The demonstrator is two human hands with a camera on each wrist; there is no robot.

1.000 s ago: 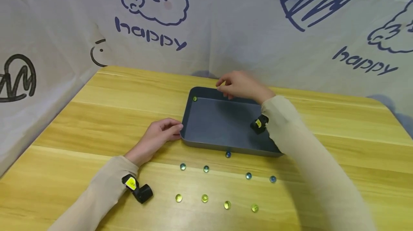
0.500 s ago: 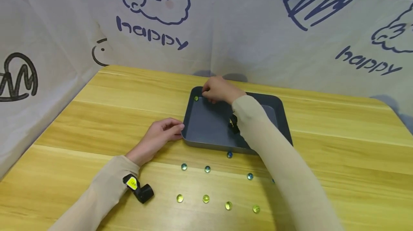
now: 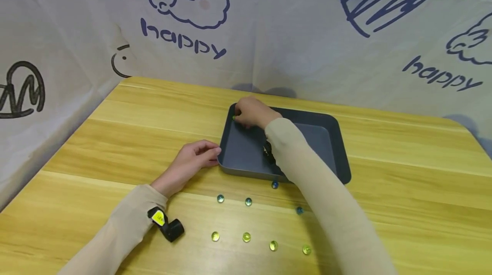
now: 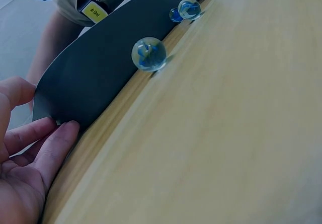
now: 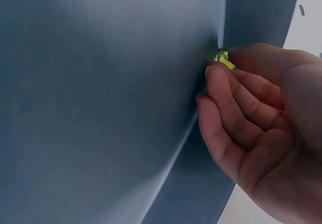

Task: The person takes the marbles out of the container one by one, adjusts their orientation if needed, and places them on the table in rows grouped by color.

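Note:
My right hand (image 3: 254,113) reaches into the far left corner of a dark grey rectangular tray (image 3: 315,151). In the right wrist view, its thumb and fingertips pinch a yellow-green glass marble (image 5: 226,59) against the corner; the marble is partly hidden by the fingers. My left hand (image 3: 191,159) lies at the tray's near left corner. Seen in the left wrist view, its fingertips (image 4: 68,129) touch the outside of the tray wall, with no curl round it. In front of the tray, several blue marbles (image 3: 248,201) form a row, and several yellow-green marbles (image 3: 246,237) another.
A wooden table (image 3: 115,138) carries everything. White cloth (image 3: 307,44) with blue drawings hangs behind it and at the left. One blue marble (image 3: 275,184) lies close to the tray's front wall. My right forearm (image 3: 326,206) passes over the tray's front edge.
My right hand has moved left and down inside the tray, from its back rim to the marble in the far left corner, and now pinches it. My left hand has stayed in place.

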